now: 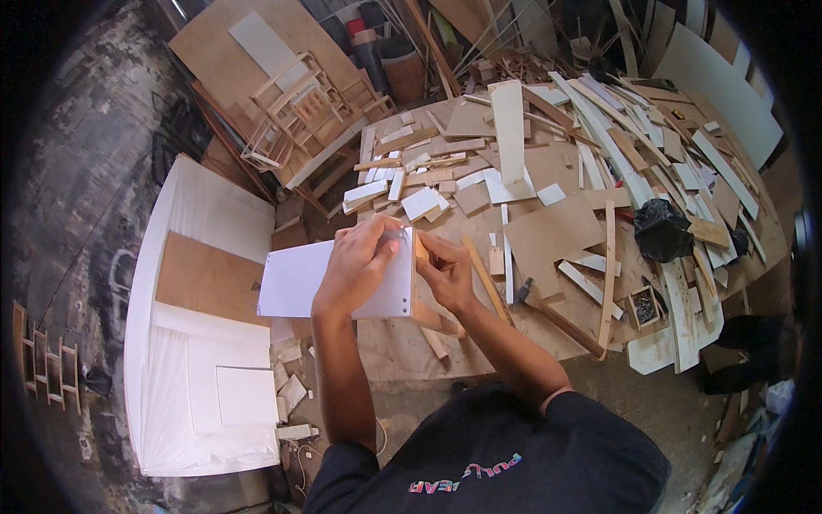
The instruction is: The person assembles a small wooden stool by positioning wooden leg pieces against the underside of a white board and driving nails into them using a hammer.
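Observation:
A box-like wooden piece [425, 313] with a white panel [295, 283] on its upper face is in front of me at the near side of the workbench. Small dark dots mark the panel's near right corner. My left hand [355, 264] rests over the panel with fingers bent, gripping it near the far right corner. On the piece's right side, my right hand [447, 270] has its fingers drawn together against the bare wood edge. Anything small between those fingertips is hidden. A hammer [561, 325] with a dark head lies to the right of my right hand.
Wood offcuts and a brown board [552, 231] cover the workbench [390, 351]. A white post [508, 133] stands upright at the back. To the right are a black plastic bag [662, 231] and a small box of fasteners [644, 307]. A white cabinet-like piece [201, 385] stands left.

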`<control>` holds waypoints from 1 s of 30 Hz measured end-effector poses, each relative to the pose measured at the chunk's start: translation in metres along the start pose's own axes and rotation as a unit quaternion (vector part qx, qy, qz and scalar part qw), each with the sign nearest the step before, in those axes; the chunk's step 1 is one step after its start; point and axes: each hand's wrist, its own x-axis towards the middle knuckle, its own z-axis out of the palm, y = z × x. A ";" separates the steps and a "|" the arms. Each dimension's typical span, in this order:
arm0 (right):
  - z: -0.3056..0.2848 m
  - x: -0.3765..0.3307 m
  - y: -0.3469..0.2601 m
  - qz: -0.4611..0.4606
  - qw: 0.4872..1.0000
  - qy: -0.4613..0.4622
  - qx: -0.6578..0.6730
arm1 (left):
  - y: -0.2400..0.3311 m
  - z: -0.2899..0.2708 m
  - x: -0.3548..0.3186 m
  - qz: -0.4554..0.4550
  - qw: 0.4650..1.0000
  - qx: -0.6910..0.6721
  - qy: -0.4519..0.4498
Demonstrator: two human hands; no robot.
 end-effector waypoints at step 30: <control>0.005 0.000 0.005 0.017 0.999 0.029 -0.009 | -0.010 0.007 -0.005 0.031 0.999 0.026 0.009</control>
